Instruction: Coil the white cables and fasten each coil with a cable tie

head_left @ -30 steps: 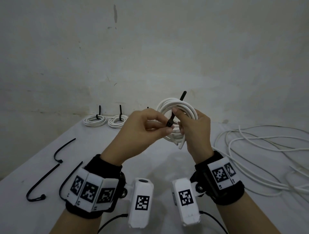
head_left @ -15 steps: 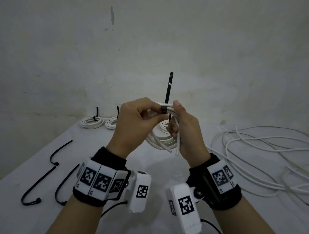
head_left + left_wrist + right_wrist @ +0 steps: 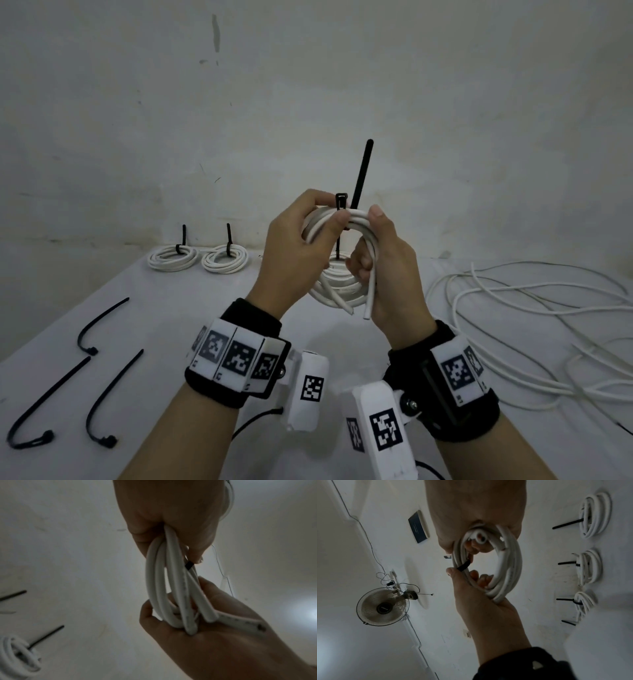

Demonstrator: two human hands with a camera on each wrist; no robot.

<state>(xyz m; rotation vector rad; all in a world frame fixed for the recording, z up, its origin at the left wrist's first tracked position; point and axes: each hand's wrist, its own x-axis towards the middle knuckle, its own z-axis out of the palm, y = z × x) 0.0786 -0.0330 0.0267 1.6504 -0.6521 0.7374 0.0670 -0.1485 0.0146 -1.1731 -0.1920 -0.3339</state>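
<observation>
To cinch this well, I judge the left hand (image 3: 294, 253), which pinches the top of the white cable coil (image 3: 342, 284) just beside the black cable tie (image 3: 358, 185), should hold the strands bunched while the tie's free tail above the grip is pulled straight through its head. The right hand (image 3: 387, 274) curls around the coil's side below that pinch, both cut ends hanging under it. The coil is held in the air between both hands, its few stiff loops slightly splayed.
</observation>
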